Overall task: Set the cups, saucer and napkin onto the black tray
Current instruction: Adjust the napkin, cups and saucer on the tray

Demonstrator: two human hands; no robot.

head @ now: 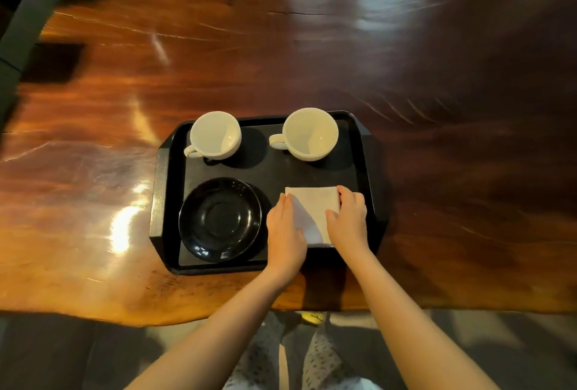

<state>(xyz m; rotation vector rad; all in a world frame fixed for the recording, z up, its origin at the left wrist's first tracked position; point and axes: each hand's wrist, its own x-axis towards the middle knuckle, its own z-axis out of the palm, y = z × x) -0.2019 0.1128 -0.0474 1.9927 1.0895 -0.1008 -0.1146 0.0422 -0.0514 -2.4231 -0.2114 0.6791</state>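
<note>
Head view, looking down on a polished reddish-brown wooden surface point(93, 202). A rectangular black plastic tray point(162, 202) with cut corners lies near the surface's near edge. Four items rest on it. At the far left stands a white ceramic cup point(215, 135), upright and empty, its handle pointing to the near left. At the far right stands a second white ceramic cup point(310, 134), also upright and empty, its handle pointing left; the two cups are apart from each other. At the near left lies a round glossy black saucer point(220, 219), empty, just beside the tray's near rim. At the near right lies a white folded paper napkin point(313, 210), flat on the tray floor. The left hand point(285, 233) rests on the napkin's left edge with fingers extended and together, palm down. The right hand point(348, 221) covers the napkin's right edge, fingers curved over its far right corner and thumb laid on the paper. Whether either grip pinches the napkin or merely presses upon it cannot be told. Both bare forearms reach in from the near side.
</note>
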